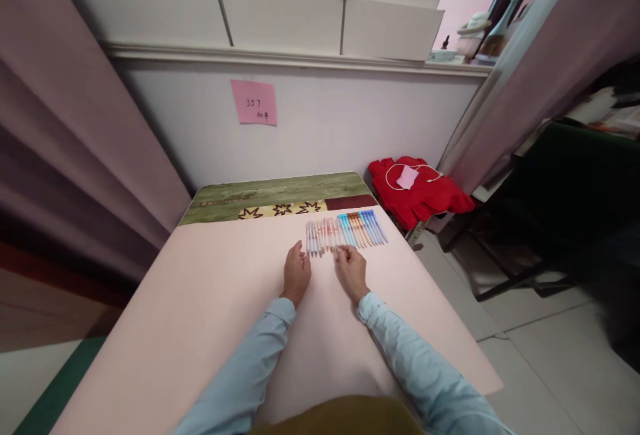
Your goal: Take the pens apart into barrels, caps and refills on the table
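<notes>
A row of pens lies side by side near the far right of the pink-covered table. Pale, clear-looking pens form its left part, followed by blue, orange-brown and violet-blue pens. My left hand rests at the row's left end, thumb and fingers apart, beside the near tips of the pale pens. At the near ends of the middle pens, my right hand has its fingers pinched together. Whether a pen end is between those fingertips is too small to tell.
The pink cover spreads over the table, leaving a green, wood-patterned strip at the back. A red cloth with a white cable and pink paper lies beyond the right corner. A pink note is on the wall. A dark chair stands right.
</notes>
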`<state>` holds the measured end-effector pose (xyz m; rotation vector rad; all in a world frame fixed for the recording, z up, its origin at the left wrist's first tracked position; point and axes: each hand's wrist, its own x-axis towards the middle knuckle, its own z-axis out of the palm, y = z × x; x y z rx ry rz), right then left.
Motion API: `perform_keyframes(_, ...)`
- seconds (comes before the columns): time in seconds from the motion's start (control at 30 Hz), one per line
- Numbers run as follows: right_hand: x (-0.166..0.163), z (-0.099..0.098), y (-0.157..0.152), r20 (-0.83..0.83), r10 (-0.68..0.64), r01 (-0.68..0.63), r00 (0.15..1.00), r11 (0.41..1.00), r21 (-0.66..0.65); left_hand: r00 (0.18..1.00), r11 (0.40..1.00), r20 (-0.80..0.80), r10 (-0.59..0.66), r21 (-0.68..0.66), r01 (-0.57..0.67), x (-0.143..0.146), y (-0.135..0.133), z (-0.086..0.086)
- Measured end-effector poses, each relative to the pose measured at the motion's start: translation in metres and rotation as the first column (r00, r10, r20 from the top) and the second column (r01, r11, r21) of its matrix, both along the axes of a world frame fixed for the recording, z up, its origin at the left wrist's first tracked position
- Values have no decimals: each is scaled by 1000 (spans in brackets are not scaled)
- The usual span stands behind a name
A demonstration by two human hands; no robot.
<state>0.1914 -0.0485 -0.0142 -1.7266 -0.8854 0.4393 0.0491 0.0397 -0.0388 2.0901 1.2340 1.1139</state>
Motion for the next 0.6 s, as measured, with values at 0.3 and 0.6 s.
perform_keyframes(0.3,-58,-1,-74,280,405,-382,870,914,-136,953,952,-53,-298,-89,293,-58,-105,22)
perform_keyframes(0.6,-58,0,-78,357,417,-371,836,908,-193,942,931,12,-336,-146,334,-60,-111,25)
